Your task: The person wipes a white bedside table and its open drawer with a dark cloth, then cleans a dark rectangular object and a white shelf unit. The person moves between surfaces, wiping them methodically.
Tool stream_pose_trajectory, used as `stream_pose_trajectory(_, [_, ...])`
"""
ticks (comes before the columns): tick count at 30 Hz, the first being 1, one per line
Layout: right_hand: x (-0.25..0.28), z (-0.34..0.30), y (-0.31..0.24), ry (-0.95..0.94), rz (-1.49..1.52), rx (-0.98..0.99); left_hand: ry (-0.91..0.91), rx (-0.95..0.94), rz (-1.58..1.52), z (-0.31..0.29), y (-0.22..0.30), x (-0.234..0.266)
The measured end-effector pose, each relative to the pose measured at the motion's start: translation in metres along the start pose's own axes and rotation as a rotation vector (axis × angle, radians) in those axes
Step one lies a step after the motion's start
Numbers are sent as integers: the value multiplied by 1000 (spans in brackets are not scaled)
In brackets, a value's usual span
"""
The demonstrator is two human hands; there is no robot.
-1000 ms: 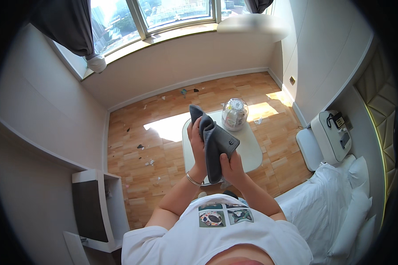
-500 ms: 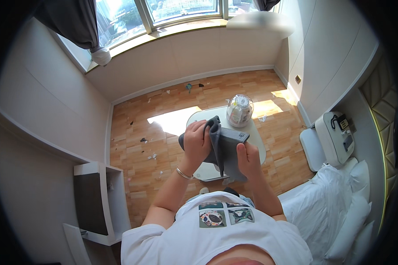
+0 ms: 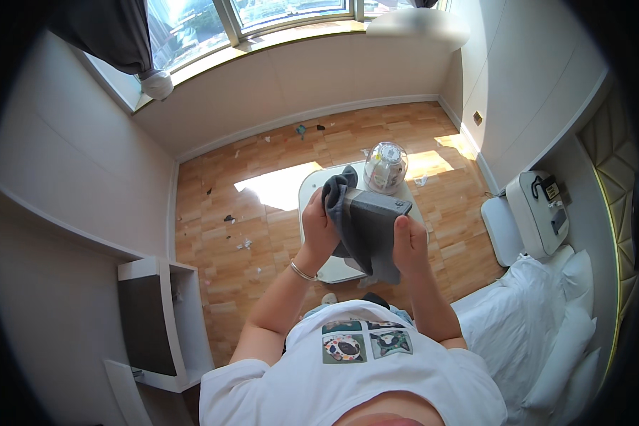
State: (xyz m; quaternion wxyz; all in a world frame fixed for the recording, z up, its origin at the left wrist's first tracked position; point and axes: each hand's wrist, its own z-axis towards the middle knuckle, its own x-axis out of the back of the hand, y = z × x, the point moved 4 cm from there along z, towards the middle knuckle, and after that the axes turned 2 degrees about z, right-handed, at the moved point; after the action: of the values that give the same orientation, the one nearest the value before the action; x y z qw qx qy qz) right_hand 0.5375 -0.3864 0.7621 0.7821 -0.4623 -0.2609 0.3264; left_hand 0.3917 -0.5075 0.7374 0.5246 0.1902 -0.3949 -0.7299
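Above the small white table (image 3: 307, 186) I hold up a flat grey box-shaped object (image 3: 380, 204) with a smooth top edge; its exact kind I cannot make out. A dark grey cloth (image 3: 341, 206) drapes over its left end and hangs down its front. My left hand (image 3: 319, 226) is closed round the cloth, pressing it to the object. At the other end, my right hand (image 3: 410, 245) grips the object's right edge, thumb up. Behind it on the table stands a clear dome-shaped container (image 3: 386, 168) with pale contents.
Scraps of paper (image 3: 244, 244) and dark bits lie scattered on the wood floor (image 3: 213, 192). An open white cabinet (image 3: 165, 305) is at the left. To the right are a bed with white bedding (image 3: 508, 312) and a white bedside unit (image 3: 536, 213). A window (image 3: 192, 35) spans the far wall.
Both hands and the grey object have shifted slightly right. My left hand and the cloth have slid further along it toward the right.
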Motion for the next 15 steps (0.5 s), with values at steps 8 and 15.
stream_pose_trajectory(8, [9, -3, 22, 269, -21, -44, 41, 95, -19, -48, 1, -18])
stream_pose_trajectory(15, [9, -2, 32, 346, 73, -104, 23, 129, -47, -55, 2, -13])
